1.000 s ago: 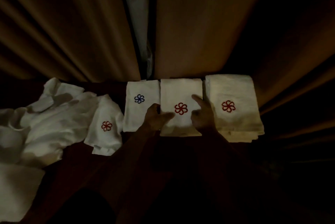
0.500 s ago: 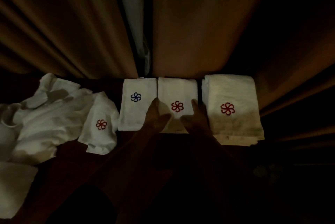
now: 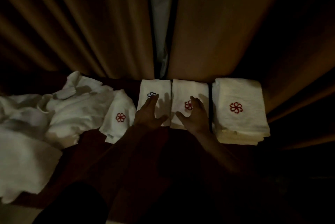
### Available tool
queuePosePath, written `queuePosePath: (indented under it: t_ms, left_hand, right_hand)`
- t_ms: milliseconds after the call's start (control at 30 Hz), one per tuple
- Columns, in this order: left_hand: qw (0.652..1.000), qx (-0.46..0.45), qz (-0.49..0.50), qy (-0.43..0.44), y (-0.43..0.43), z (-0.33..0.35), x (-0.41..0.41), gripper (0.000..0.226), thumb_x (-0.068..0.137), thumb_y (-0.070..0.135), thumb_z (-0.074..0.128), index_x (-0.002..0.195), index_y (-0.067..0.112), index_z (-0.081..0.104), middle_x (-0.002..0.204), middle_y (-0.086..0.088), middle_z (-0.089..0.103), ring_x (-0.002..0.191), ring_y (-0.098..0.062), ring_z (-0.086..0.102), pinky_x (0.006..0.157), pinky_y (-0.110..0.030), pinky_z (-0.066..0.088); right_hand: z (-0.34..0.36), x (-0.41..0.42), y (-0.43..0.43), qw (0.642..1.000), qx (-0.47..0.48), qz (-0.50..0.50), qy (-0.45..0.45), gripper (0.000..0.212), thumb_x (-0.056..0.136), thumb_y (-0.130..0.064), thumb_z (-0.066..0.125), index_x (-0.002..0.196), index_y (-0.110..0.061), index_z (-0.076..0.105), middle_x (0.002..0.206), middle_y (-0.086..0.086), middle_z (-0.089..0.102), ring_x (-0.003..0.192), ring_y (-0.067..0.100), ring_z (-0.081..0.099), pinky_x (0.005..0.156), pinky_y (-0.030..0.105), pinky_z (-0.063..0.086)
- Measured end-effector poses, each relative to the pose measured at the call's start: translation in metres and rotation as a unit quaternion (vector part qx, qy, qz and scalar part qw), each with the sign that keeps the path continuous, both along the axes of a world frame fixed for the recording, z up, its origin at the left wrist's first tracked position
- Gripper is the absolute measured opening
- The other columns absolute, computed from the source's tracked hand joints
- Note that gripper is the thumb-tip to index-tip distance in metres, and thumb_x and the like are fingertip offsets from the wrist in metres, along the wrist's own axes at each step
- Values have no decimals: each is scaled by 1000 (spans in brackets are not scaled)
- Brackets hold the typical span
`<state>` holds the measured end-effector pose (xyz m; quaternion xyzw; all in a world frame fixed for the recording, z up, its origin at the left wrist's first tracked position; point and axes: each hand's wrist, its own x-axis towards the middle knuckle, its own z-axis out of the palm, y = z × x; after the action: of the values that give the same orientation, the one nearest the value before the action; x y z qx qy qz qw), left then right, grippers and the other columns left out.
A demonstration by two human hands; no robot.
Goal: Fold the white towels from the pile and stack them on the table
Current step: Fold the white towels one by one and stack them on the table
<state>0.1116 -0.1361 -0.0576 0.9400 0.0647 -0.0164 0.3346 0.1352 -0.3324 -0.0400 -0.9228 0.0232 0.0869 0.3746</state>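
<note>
Pretty dim in here, but both hands are flat and spread out on towels. The left hand lies with its fingers fanned on the folded white towel with a blue flower, fingertips covering part of the flower. The right hand is spread the same way on the folded white towel with a red flower. Those two towels sit edge to edge along the far edge of the dark red tabletop. Just right of them, across a thin gap, is a stack of folded white towels with a red flower on top. The loose pile of crumpled white towels covers the left side. A brown pleated curtain hangs behind the far edge.
</note>
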Motion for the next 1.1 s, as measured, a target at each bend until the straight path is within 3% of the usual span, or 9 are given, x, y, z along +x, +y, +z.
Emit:
queuePosePath:
  t_ms: [133, 300, 433, 600, 667, 767, 833, 967, 1100]
  left_hand:
    - [1000, 15, 25, -5, 46, 11, -24, 99, 76, 61, 69, 156, 22, 26, 160, -3, 32, 144, -20, 35, 113, -43, 38]
    - [998, 35, 52, 16, 114, 9, -65, 97, 78, 60, 71, 156, 20, 29, 161, -4, 30, 143, -17, 37, 112, -35, 35]
    - [996, 33, 79, 24, 162, -4, -102, 97, 73, 65, 68, 149, 12, 40, 151, -10, 45, 137, -24, 44, 110, -42, 41]
    - [995, 22, 56, 75, 199, -36, -124, 92, 70, 60, 65, 145, 9, 46, 141, -12, 54, 128, -28, 53, 105, -35, 40]
    - [996, 20, 39, 81, 207, -50, -127, 93, 72, 63, 57, 144, 5, 47, 144, -16, 52, 133, -32, 49, 110, -39, 38]
    - [998, 4, 2, 59, 209, -65, -131, 70, 75, 53, 52, 127, 8, 65, 140, -20, 56, 131, -34, 53, 106, -48, 46]
    - [997, 9, -24, 69, 210, -66, -130, 62, 72, 53, 46, 118, 21, 71, 146, -15, 51, 136, -30, 48, 106, -48, 45]
    - [993, 35, -50, 104, 213, -71, -125, 62, 70, 56, 39, 120, 33, 68, 155, -9, 37, 138, -29, 41, 108, -50, 42]
    - [986, 74, -64, 131, 207, -62, -122, 47, 81, 45, 54, 126, 34, 64, 161, -10, 25, 142, -32, 33, 111, -54, 36]
  right_hand:
    - [10, -13, 41, 998, 3, 58, -6, 94, 83, -52, 72, 157, -19, 24, 162, 7, 26, 149, 24, 25, 118, 45, 31]
    - [12, -32, 104, 991, -10, 132, -13, 94, 83, -52, 73, 157, -19, 25, 162, 6, 29, 148, 23, 26, 118, 43, 31]
    - [5, -53, 154, 982, -30, 188, 12, 89, 83, -47, 74, 155, -18, 29, 157, 8, 35, 145, 25, 32, 113, 44, 36]
    - [-21, -83, 191, 970, -66, 231, 44, 86, 84, -41, 75, 154, -16, 31, 155, 9, 37, 141, 26, 37, 110, 45, 41]
    - [-32, -91, 198, 968, -82, 230, 58, 79, 83, -41, 73, 151, -20, 37, 153, 10, 39, 139, 27, 39, 109, 46, 43]
    - [-51, -97, 203, 960, -114, 244, 75, 56, 82, -41, 71, 135, -28, 58, 149, 9, 42, 134, 30, 45, 104, 45, 47]
    - [-57, -101, 205, 952, -137, 257, 95, 46, 85, -38, 69, 130, -28, 64, 152, 8, 39, 136, 29, 41, 108, 43, 44]
    - [-59, -103, 209, 941, -171, 264, 126, 48, 95, -32, 60, 142, -20, 54, 156, 7, 38, 143, 28, 34, 116, 40, 33]
    - [-55, -104, 215, 945, -165, 249, 134, 34, 94, -27, 57, 127, -22, 66, 144, 7, 50, 132, 27, 48, 110, 39, 42]
